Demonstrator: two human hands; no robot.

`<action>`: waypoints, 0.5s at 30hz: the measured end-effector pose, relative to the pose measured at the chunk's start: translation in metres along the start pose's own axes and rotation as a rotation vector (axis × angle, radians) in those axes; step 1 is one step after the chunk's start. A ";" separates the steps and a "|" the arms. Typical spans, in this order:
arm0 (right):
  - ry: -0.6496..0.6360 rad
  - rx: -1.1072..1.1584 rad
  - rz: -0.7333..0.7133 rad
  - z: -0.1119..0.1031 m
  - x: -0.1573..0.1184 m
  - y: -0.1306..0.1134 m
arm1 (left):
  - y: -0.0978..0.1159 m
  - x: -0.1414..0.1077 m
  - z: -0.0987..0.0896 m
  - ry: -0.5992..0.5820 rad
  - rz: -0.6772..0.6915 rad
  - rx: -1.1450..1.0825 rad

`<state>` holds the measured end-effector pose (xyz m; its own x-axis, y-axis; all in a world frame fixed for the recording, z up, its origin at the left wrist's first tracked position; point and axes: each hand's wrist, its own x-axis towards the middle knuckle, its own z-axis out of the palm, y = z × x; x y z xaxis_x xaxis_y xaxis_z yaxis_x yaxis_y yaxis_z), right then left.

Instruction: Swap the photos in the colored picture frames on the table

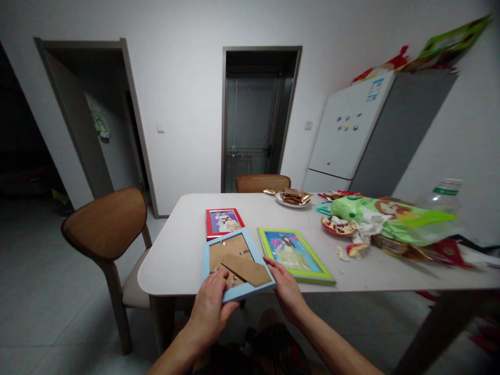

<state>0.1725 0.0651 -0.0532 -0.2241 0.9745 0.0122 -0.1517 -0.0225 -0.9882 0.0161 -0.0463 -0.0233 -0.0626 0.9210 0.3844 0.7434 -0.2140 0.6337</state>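
A light blue picture frame (250, 295) is held tilted above the table's front edge, its brown backing board and stand facing me. Metal clips show along the backing. My left hand (213, 299) grips its lower left side, with the thumb beneath the bottom edge. On the right side, my right hand (287, 289) closes around the lower corner. Behind the blue frame lies a red picture frame (208, 224), partly covered by it, with a photo of people. To the right, a lime green picture frame (326, 277) lies face up with a photo of a person in a pale dress.
The white table (172, 250) also bears a plate (283, 201) of wrapped snacks, an opened pomegranate (339, 227), peel pieces, a green plastic bag (414, 229) and a clear jar (441, 200). One wooden chair (107, 224) stands left, another chair (263, 182) behind. A fridge (347, 125) stands back right.
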 end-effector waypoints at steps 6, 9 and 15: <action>-0.279 0.530 0.337 0.043 -0.022 0.005 | 0.036 0.011 0.008 0.207 -0.108 -0.652; -0.133 0.676 0.234 0.045 -0.019 -0.004 | 0.051 0.025 0.012 0.284 -0.096 -0.785; -0.089 0.697 0.074 0.025 -0.001 -0.035 | 0.079 0.066 0.021 0.267 -0.061 -1.055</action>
<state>0.1540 0.0598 -0.0153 -0.3308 0.9436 -0.0093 -0.7077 -0.2546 -0.6590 0.0847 0.0041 0.0376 -0.3168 0.8666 0.3856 -0.2039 -0.4593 0.8646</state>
